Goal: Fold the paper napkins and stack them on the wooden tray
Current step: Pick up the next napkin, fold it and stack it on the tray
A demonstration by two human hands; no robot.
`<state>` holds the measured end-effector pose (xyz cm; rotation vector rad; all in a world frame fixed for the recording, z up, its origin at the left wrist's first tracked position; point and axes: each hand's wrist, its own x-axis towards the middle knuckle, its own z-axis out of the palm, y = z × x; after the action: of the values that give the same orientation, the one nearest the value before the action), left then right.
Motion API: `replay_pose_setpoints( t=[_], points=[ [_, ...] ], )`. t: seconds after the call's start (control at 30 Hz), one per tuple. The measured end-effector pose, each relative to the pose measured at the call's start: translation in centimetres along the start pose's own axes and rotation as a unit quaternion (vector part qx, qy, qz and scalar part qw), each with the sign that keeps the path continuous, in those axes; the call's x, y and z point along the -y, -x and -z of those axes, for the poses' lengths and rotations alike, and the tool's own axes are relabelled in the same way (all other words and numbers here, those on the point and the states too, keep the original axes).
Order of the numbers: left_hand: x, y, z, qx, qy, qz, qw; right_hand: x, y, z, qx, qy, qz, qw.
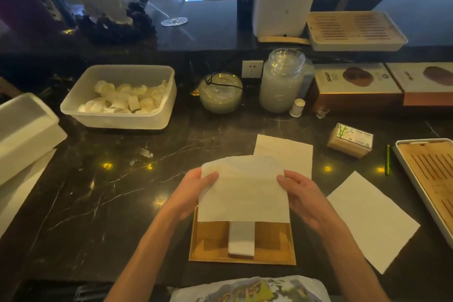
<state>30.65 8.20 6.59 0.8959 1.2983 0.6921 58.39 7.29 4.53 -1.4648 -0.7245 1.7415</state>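
Both hands hold one white paper napkin [242,191] up above the counter. My left hand [196,191] pinches its upper left edge and my right hand [297,191] pinches its upper right edge. Below it lies the small wooden tray [210,240], partly hidden by the hanging napkin. A folded napkin [241,240] lies in the tray's middle. Another unfolded napkin [286,152] lies flat on the counter behind my hands. A third unfolded napkin [372,218] lies flat to the right.
A clear plastic tub [157,115] of wrapped items sits back left, a white box [24,130] at far left. A glass bowl [220,93], a jar [282,83] and cartons [355,88] line the back. A napkin pack [350,141] and a slatted tray [434,179] sit right.
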Motion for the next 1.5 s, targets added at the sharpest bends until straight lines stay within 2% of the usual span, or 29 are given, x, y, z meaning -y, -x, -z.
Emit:
replay_pose_setpoints(
  t=[0.1, 0.2, 0.37, 0.5, 0.63, 0.8, 0.9, 1.1, 1.17, 1.23, 1.27, 1.33, 1.37, 1.43, 1.5],
  points=[
    [-0.1, -0.2, 0.0, -0.003, -0.028, -0.006, 1.0, 0.0, 0.1, 0.8, -0.037, 0.003, 0.0, 0.999],
    [-0.4, -0.1, -0.1, 0.0, -0.026, -0.021, 0.999, 0.4, 0.2, 1.5, -0.036, -0.001, 0.0, 0.999],
    [-0.9, 0.2, -0.4, 0.007, 0.019, -0.103, 0.994, 1.4, 0.5, 1.9, -0.032, -0.011, 0.027, 0.999],
    [-1.1, 0.5, -0.7, -0.035, -0.045, -0.146, 0.988, 1.8, 0.5, 1.6, -0.04, 0.008, 0.045, 0.998],
    [-1.0, 0.7, -0.4, -0.047, -0.061, -0.152, 0.985, 1.9, 0.6, 1.5, -0.041, 0.046, 0.067, 0.996],
    [-1.3, 1.3, 0.2, 0.027, -0.072, -0.192, 0.978, 1.8, 0.5, 0.9, -0.054, 0.07, 0.099, 0.991],
    [-1.2, 1.2, 0.7, 0.047, -0.117, -0.182, 0.975, 1.7, 0.5, 0.7, -0.052, 0.066, 0.114, 0.99],
    [-0.9, 1.1, 1.1, 0.011, -0.09, -0.178, 0.98, 2.5, 0.7, -0.2, -0.021, 0.033, 0.141, 0.989],
    [-1.0, 1.2, 1.2, 0.002, -0.114, -0.167, 0.979, 2.9, 1.0, -0.6, -0.009, 0.03, 0.155, 0.987],
    [-1.2, 1.2, 1.4, -0.007, -0.236, -0.149, 0.96, 3.6, 1.1, -1.1, -0.046, 0.123, 0.194, 0.972],
    [-1.3, 1.3, 1.3, -0.015, -0.322, -0.142, 0.936, 4.0, 1.1, -1.4, -0.053, 0.174, 0.22, 0.959],
    [-1.3, 1.6, 0.8, -0.034, -0.424, -0.173, 0.889, 5.1, 1.2, -2.1, -0.01, 0.249, 0.27, 0.93],
    [-1.4, 1.7, 0.4, -0.032, -0.417, -0.206, 0.885, 5.7, 1.3, -2.6, 0.032, 0.283, 0.287, 0.915],
    [-2.1, 2.0, -0.8, 0.021, -0.356, -0.25, 0.9, 6.9, 1.6, -3.7, 0.118, 0.36, 0.3, 0.876],
    [-2.5, 1.7, -2.0, 0.101, -0.266, -0.227, 0.932, 7.8, 1.6, -5.0, 0.188, 0.414, 0.304, 0.837]
  ],
)
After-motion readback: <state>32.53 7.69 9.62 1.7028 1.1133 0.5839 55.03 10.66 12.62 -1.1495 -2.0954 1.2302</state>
